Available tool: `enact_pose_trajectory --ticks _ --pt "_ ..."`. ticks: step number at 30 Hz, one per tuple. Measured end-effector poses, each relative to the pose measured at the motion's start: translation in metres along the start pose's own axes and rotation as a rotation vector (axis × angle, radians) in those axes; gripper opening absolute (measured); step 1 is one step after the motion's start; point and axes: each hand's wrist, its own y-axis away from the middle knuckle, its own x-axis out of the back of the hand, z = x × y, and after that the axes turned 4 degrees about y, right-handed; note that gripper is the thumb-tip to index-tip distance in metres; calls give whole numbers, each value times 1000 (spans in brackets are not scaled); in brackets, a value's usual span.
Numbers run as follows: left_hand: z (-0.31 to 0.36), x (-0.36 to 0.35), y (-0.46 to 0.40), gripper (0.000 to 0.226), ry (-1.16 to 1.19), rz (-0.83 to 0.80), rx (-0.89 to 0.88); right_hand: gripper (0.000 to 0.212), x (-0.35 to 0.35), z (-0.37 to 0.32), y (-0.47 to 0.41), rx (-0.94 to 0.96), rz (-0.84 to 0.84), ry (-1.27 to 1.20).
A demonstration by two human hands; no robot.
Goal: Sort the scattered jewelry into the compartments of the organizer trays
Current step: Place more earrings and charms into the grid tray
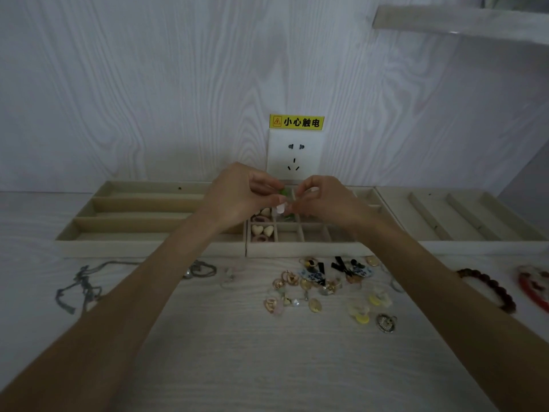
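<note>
While over grid tray [306, 249], left hand [237, 194], right hand [326, 197] pinch green-white earring [283, 200] between grips.

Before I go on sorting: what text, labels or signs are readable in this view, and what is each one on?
"小心触电", black characters beside a red warning triangle, on the yellow sticker fixed to the wall just above the white wall socket.
No print can be made out on the socket itself.
No other text shows: none on the organizer trays, and any marks on the loose jewelry are too small and blurred to read.
</note>
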Motion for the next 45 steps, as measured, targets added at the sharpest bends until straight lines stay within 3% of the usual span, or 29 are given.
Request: enact_pose_trajectory --ticks 8,15,19,32,40,45 --pt "-3 -7 2 24 -226 -30 33 22 0 10 -1 79 86 86" --pt "10 -3 9 19 -67 -88 11 11 6 15 -2 127 111 102" --pt "5 -5 9 22 -297 -66 -35 11 4 16 -2 146 95 111" --pt "4 -12 -6 25 -604 -30 -59 14 6 21 -3 230 100 226" --pt "16 -13 -18 22 -592 -100 121 18 7 22 -6 234 93 239" --pt "19 -17 -26 21 -619 -121 169 31 -1 16 -6 230 151 455"
